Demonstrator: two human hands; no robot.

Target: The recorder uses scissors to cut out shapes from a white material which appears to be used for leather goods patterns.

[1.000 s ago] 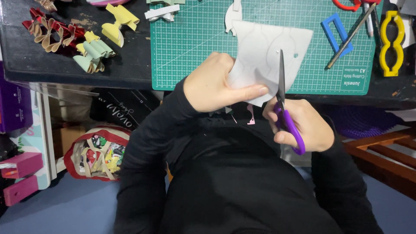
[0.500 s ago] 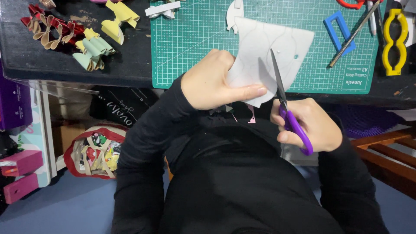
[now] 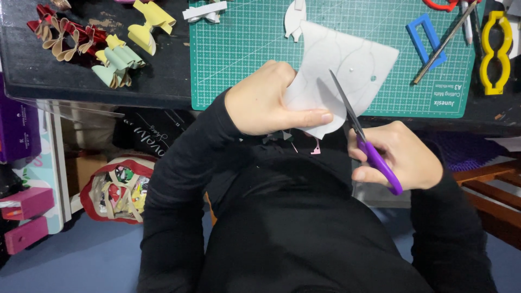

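My left hand point(image 3: 268, 100) pinches the near edge of a white sheet point(image 3: 347, 65) with faint curved lines drawn on it, held over the front of a green cutting mat point(image 3: 244, 49). My right hand point(image 3: 404, 157) grips purple-handled scissors point(image 3: 361, 135), whose blades cut into the sheet from its lower right edge. Both arms wear black sleeves.
On the black table lie folded bows in red, yellow and pale green point(image 3: 111, 57), a blue rectangular frame point(image 3: 426, 40), a yellow template point(image 3: 496, 51), a thin metal tool point(image 3: 445, 43) and a white cut-out point(image 3: 296, 16). A bag of scraps point(image 3: 116, 190) sits on the floor at left.
The scissors have advanced further into the sheet, and the sheet has turned slightly in my left hand. Both hands kept their grips.
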